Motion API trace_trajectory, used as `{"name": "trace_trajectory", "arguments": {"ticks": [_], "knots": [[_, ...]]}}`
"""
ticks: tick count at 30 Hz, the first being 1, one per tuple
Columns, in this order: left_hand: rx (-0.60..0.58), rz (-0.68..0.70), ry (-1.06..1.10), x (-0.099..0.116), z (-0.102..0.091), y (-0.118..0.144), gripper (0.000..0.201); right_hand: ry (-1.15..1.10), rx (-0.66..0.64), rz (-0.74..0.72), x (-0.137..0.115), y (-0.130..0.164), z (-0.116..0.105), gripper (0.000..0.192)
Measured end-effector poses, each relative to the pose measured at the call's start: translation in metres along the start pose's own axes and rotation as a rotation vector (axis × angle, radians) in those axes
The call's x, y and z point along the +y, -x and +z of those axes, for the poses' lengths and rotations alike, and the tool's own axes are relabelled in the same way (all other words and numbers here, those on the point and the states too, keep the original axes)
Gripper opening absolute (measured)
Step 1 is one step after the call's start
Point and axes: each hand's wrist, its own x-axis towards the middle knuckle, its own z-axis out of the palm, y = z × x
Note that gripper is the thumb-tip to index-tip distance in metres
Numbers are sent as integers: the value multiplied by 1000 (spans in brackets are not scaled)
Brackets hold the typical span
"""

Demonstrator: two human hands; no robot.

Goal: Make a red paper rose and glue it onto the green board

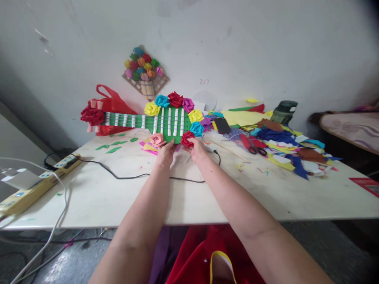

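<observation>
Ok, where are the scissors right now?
Head view: the scissors lie on the table, right of the right hand, at the near edge of the paper scraps.

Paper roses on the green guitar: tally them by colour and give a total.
Roses on the guitar, held upright by left hand and right hand:
Red: 3
Yellow: 2
Blue: 2
Magenta: 1
Pink: 1
Total: 9

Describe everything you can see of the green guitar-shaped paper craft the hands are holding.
The green paper guitar stands on edge above the table, neck pointing left. White strips cross its body and neck. Paper roses in yellow, blue, red, magenta and pink ring the body; a red rose caps the neck end. The left hand and right hand grip its lower edge.
</observation>
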Motion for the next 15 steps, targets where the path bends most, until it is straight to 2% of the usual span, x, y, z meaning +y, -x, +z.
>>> {"name": "trace_trajectory", "arguments": {"ticks": [15], "knots": [[-16, -15, -9, 2, 3, 3, 32, -32, 58, -29, 2, -5, 2, 8]]}}
